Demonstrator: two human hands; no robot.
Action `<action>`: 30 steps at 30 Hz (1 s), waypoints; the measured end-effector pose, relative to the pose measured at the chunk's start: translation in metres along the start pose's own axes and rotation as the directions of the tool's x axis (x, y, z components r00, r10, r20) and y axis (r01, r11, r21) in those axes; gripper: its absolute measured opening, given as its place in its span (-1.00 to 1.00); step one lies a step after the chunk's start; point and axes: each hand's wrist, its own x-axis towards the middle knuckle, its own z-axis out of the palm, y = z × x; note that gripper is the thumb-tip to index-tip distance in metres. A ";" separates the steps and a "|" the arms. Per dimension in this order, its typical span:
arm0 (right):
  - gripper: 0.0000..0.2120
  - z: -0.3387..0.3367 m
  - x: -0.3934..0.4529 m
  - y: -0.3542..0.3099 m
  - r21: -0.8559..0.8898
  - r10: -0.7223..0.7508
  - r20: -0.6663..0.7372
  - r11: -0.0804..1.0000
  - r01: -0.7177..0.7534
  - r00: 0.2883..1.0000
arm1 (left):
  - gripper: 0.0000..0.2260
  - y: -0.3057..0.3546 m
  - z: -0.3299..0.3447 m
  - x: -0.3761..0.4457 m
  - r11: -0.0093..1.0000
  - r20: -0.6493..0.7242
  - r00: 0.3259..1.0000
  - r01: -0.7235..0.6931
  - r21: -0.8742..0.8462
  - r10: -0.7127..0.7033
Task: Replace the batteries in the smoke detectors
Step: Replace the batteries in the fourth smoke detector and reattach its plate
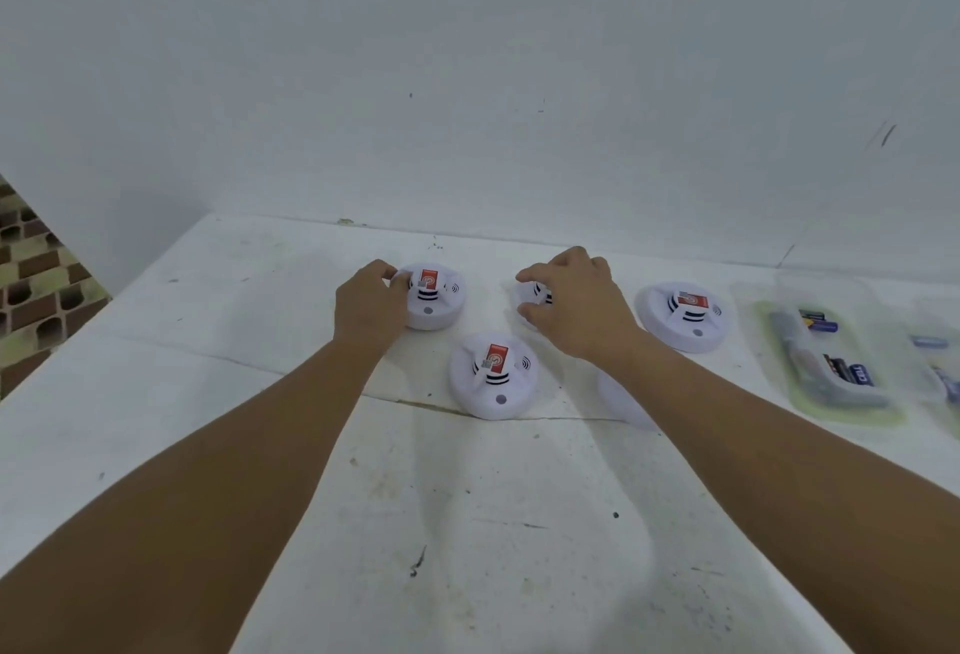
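Observation:
Several white round smoke detectors with red labels lie on a white table (363,497). My left hand (370,301) grips the left rim of the far-left detector (436,297). My right hand (576,302) curls over the far-middle detector (531,297) and hides most of it. A third detector (493,375) sits nearer to me between my forearms. A fourth detector (683,315) lies to the right. Part of a white round shape (621,401) shows under my right forearm.
A clear plastic tray (826,357) at the right holds several batteries and a grey tool. A second clear tray (935,362) with batteries sits at the right edge. A white wall stands behind the table. The table's left edge drops off beside a brown patterned wall.

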 end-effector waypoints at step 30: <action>-0.39 -0.084 -0.085 0.038 0.786 0.064 0.075 0.610 -0.099 0.995 | -0.54 0.118 0.029 -0.126 0.868 0.331 0.815 -0.371 -0.330 0.475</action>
